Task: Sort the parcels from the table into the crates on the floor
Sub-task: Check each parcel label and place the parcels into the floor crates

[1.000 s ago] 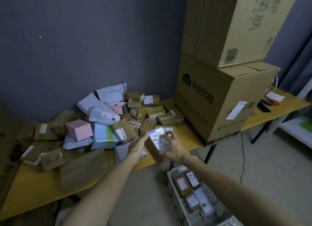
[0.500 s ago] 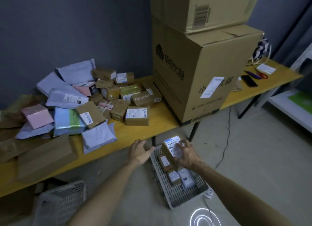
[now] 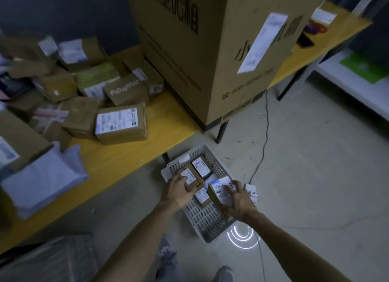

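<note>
**One parcel in hand, three counted in the crate**

We count two hands, one white perforated crate (image 3: 201,219) on the floor, three parcels lying in it and a fourth held above it. A blurred grey shape (image 3: 52,258) low and to the left of the left hand (image 3: 176,190) may be a second crate; we cannot tell. The pile of parcels (image 3: 121,123) on the yellow desk (image 3: 168,121), beyond and to the left of both hands, is too smeared for a full count. One large carton (image 3: 210,50) stands on the desk beyond the right hand (image 3: 239,200).

The right hand grips the brown parcel (image 3: 219,190), with fingers spread and curled across its label and the thumb at its near side. The parcel sits under the fingers, tilted, over the crate's right side.

The left hand's fingers are bent onto the near end of a labelled parcel (image 3: 189,175) inside the crate. We cannot tell whether they grip it or only press. A second crate parcel (image 3: 200,166) lies just beyond those fingertips. A third (image 3: 203,195) lies between the two hands, partly under the held one.

The brown parcel is an oblong cardboard box. Its white label faces up, with a blue strip along the top and black barcodes.
</note>
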